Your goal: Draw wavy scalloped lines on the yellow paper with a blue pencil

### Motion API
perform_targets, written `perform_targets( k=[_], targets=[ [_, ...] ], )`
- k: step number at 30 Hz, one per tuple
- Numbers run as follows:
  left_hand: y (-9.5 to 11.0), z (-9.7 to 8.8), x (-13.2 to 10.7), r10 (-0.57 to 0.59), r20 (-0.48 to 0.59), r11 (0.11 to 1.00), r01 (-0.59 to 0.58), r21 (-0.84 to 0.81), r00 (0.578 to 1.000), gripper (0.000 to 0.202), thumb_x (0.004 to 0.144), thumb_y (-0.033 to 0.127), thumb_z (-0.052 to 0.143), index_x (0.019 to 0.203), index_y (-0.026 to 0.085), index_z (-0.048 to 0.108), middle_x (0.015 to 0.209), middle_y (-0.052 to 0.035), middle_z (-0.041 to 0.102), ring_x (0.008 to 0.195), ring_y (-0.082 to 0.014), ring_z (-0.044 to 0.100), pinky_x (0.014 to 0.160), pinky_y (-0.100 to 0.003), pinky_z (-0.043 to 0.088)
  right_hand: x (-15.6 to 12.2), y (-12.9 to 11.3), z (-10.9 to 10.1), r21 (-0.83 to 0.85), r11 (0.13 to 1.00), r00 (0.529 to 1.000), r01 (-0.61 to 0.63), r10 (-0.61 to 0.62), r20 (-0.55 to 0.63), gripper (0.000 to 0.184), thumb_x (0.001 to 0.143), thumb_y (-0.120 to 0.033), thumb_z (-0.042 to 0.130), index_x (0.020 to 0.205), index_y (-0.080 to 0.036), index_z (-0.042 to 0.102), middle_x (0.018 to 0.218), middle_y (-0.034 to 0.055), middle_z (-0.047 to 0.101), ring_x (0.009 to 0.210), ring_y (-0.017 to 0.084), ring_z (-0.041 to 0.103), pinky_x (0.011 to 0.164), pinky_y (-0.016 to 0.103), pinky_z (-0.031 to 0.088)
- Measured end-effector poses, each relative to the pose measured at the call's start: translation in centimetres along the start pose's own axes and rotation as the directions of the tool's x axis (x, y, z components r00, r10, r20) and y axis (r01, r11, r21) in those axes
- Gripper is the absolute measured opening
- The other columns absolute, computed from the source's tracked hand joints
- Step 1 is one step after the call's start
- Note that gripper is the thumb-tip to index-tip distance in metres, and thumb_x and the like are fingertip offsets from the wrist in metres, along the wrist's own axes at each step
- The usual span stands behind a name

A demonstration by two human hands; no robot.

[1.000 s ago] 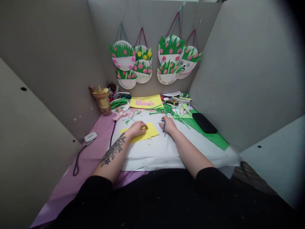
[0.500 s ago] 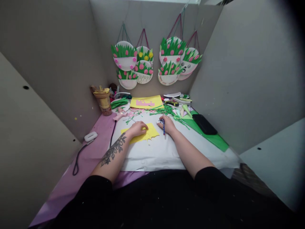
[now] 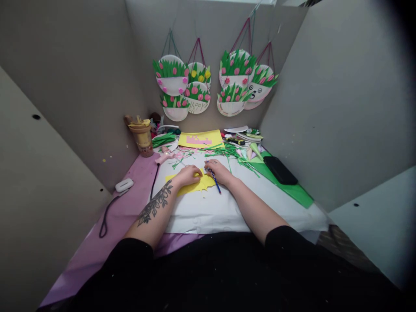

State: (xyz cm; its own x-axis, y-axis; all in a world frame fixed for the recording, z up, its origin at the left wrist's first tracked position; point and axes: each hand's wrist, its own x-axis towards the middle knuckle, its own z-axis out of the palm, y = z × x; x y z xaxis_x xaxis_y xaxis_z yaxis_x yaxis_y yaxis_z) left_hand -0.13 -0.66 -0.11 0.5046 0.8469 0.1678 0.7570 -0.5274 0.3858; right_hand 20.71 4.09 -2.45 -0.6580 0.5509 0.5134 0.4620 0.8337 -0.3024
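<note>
A sheet of yellow paper (image 3: 188,189) with a ragged, cut-out right edge lies on the white table cover. My left hand (image 3: 189,175) rests on it, fingers curled and pressed down against the paper; whatever may be under the fingertips is hidden. In my right hand (image 3: 219,171) is a dark blue patterned pencil (image 3: 216,184), slanting with its reddish end towards me. Its upper end is by the right edge of the yellow paper, close to my left fingertips. Whether the pencil touches the paper I cannot tell.
Green paper strips (image 3: 227,150) and a pink glue gun (image 3: 165,157) lie behind my hands. A black phone (image 3: 280,170) sits on green paper at right. At left are a cup (image 3: 143,139) and a white case (image 3: 124,185). Paper-plate flower baskets (image 3: 172,86) hang on the back wall.
My right hand has moved left with the pencil, up to the yellow paper and nearer my left hand. The pencil has turned from upright to slanted. My left hand stays in place.
</note>
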Motion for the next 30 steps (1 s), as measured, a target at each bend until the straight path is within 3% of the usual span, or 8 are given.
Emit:
perform_targets(
  k=[30],
  targets=[
    [-0.02, 0.03, 0.05, 0.012, -0.002, 1.0, -0.012, 0.009, 1.0, 0.028, 0.072, 0.023, 0.056, 0.097, 0.022, 0.07, 0.1, -0.0058, 0.064, 0.098, -0.0217, 0.058, 0.094, -0.032, 0.043, 0.44, -0.66, 0.16, -0.081, 0.996, 0.999, 0.031, -0.027, 0.042, 0.022, 0.078, -0.01, 0.052, 0.095, -0.018, 0.062, 0.105, 0.0116, 0.061, 0.108, 0.023, 0.047, 0.092, 0.037, 0.04]
  ],
)
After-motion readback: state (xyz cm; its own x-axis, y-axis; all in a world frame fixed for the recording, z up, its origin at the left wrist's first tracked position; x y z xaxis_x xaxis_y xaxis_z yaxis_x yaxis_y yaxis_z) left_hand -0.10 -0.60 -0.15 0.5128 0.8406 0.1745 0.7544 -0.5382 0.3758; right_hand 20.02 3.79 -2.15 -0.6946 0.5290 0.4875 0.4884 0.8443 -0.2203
